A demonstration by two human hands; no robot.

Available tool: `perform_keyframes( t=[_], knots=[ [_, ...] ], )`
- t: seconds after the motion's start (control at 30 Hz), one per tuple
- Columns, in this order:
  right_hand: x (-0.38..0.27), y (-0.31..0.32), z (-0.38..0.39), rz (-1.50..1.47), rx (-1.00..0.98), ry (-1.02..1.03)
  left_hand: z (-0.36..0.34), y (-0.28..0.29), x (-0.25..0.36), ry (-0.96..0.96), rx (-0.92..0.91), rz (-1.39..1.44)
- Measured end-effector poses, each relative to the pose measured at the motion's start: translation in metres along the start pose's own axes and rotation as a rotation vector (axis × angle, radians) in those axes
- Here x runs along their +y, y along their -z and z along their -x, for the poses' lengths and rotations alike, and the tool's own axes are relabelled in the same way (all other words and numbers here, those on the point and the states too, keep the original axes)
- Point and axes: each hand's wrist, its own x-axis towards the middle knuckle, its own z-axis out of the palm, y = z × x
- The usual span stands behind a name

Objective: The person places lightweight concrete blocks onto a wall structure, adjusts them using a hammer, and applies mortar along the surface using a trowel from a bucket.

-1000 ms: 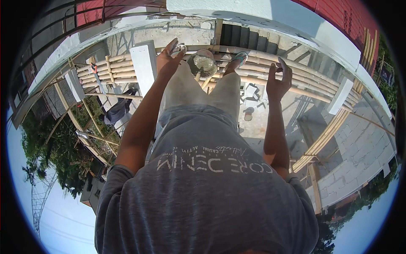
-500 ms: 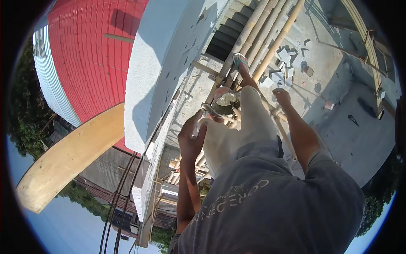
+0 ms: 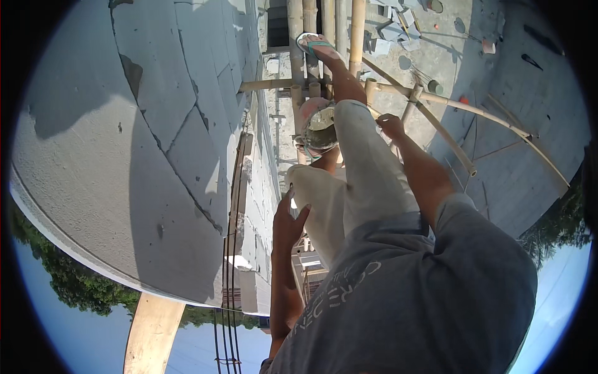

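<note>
My left hand (image 3: 289, 223) hangs beside the knee of my light trousers (image 3: 314, 193), its thumb and fingers apart and nothing in it. Beyond my right thigh, my right hand (image 3: 391, 127) has its fingers curled together; whatever they might hold is too small to make out. Between my legs stands a reddish bucket (image 3: 309, 107) with grey, wet-looking material (image 3: 320, 128) in and around it, partly covered by my leg. Ahead, my foot in a green-strapped sandal (image 3: 311, 43) rests on bamboo poles (image 3: 296, 62).
A grey block wall (image 3: 168, 124) with rough joints rises close on my left. Dark steel rods (image 3: 232, 249) and a wooden board (image 3: 156, 336) lie near it. More bamboo poles (image 3: 448, 100) cross at right, above a lower floor with broken pale pieces (image 3: 392, 31).
My view has swung left, so the block wall fills the left side and the red roof is out of sight. My right hand sits closer to my thigh; my left stays open by the knee.
</note>
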Motion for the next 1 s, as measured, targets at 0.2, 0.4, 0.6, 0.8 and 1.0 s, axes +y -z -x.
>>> perform_keyframes(
  t=[0.2, 0.4, 0.6, 0.8, 1.0],
  knots=[
    [0.066, -0.041, -0.055, 0.087, -0.025, -0.116, -0.042, -0.047, -0.047, 0.060, -0.161, -0.116],
    [0.024, -0.091, -0.143, 0.435, 0.113, 0.109, -0.085, -0.084, -0.064, -0.071, -0.046, -0.416],
    [-0.198, -0.163, -0.296, 0.601, 0.346, 1.335, -0.106, -0.094, -0.062, -0.019, 0.132, -0.486],
    [-0.225, -0.176, -0.300, 0.723, 0.382, 1.374, -0.099, -0.081, -0.057, 0.048, 0.170, -0.434],
    [-0.091, -0.074, -0.118, 0.619, 0.123, 0.534, -0.073, -0.071, -0.021, -0.049, 0.219, -0.419]
  ],
)
